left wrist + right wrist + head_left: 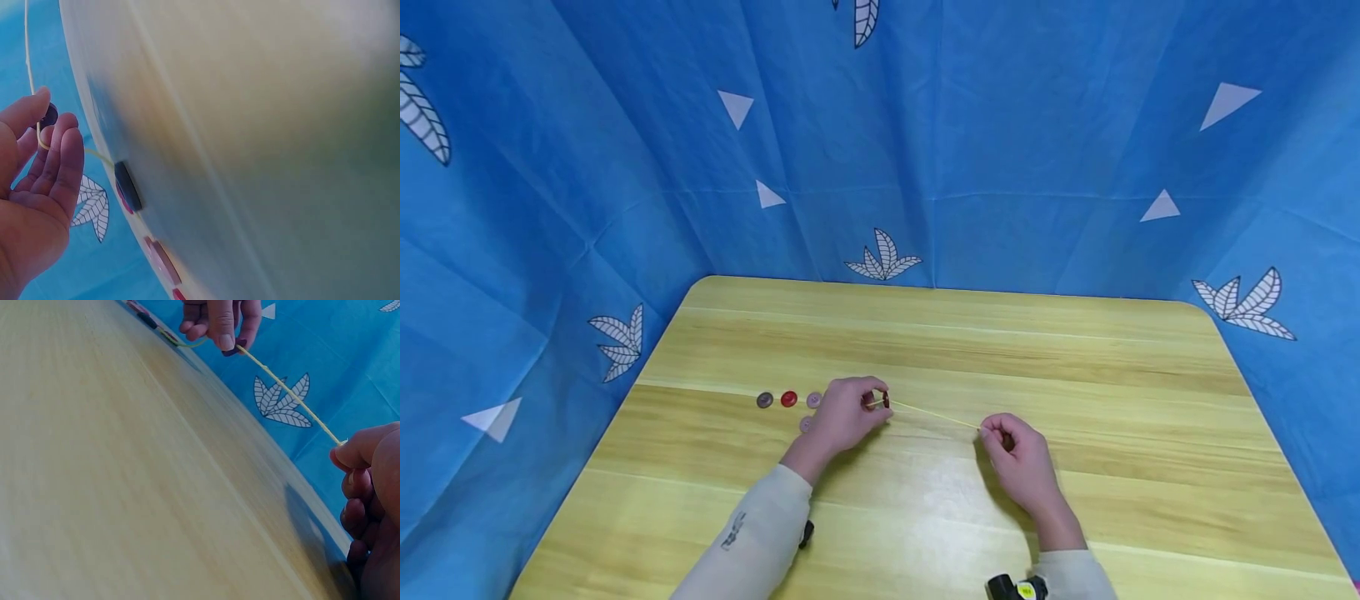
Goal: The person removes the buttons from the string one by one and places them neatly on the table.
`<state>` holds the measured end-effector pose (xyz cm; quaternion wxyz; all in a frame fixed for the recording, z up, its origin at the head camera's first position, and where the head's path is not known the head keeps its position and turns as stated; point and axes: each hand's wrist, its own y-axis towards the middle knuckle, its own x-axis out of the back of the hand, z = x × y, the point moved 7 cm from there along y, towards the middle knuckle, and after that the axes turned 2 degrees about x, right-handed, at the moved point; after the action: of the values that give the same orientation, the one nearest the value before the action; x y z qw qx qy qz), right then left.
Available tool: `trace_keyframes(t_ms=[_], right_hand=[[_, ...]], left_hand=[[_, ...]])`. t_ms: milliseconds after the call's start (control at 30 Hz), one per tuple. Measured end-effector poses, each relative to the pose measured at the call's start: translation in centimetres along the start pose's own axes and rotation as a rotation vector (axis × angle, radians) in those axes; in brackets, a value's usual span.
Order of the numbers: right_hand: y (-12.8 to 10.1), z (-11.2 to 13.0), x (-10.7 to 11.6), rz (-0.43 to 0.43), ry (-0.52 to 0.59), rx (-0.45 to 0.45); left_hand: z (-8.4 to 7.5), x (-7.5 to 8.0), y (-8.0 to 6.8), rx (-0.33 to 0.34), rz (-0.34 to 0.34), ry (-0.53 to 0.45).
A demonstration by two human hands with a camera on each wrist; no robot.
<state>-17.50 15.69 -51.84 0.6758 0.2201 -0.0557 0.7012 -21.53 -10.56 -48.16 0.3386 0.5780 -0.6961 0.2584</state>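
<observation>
Left hand: I see my left hand left of centre, fingers curled inward, thumb and fingertips pinched together at its far right edge.
Right hand: my right hand sits nearer and to the right, fingers curled, thumb and forefinger pinched at its far left tip.
Arms: both pale-sleeved forearms enter from the near edge.
</observation>
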Motion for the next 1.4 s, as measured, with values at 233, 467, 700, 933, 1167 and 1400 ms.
trace_keyframes(t_ms=[233,467,700,933,1167,1400], right_hand=[[0.0,-0.2,0.1,0.000,-0.001,-0.014],[-0.1,-0.2,0.1,-0.003,0.002,-0.024],[-0.1,-0.1,0.1,-0.012,-0.001,-0.025],[-0.1,0.0,0.1,-0.014,0.006,-0.010],[-0.2,0.0,0.1,-0.017,0.009,-0.006],[-0.3,0.0,0.1,-0.021,0.007,-0.009]], left_hand=[[1.1,0.8,-0.3,0.057,-0.022,0.037],[1.8,1.7,-0.6,-0.039,-0.075,-0.028],[2.8,2.7,-0.9,-0.018,-0.097,-0.030],[4.1,3.3,-1.4,0.044,-0.102,-0.033],[4.9,4.1,-1.8,0.049,-0.130,-0.055],[5.6,4.9,-2.3,0.074,-0.135,-0.061]])
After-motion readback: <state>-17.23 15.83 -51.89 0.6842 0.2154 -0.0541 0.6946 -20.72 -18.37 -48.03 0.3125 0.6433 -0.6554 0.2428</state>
